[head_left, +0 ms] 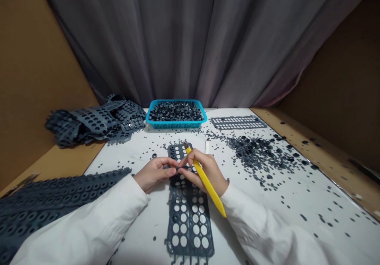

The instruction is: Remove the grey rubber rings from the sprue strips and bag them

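A dark grey rubber sheet [190,227] with rows of round holes lies lengthwise before me; a few ring-shaped parts still sit in it, mostly at its far left corner. Above its middle my left hand [157,173] and my right hand [204,169] meet at the fingertips. They pinch a small dark piece [177,169] between them, largely covered by the fingers. My right hand also carries a yellow craft knife [208,184], its blade pointing away from me and its handle slanting back past the wrist.
Behind stands a blue basket [176,125] full of small black parts. Punched sheets [97,120] are heaped at the back left, uncut sheets [59,197] at the near left. Small black discs [255,154] are scattered on the right, near another holed sheet [239,122] and a white pen-like object [207,147].
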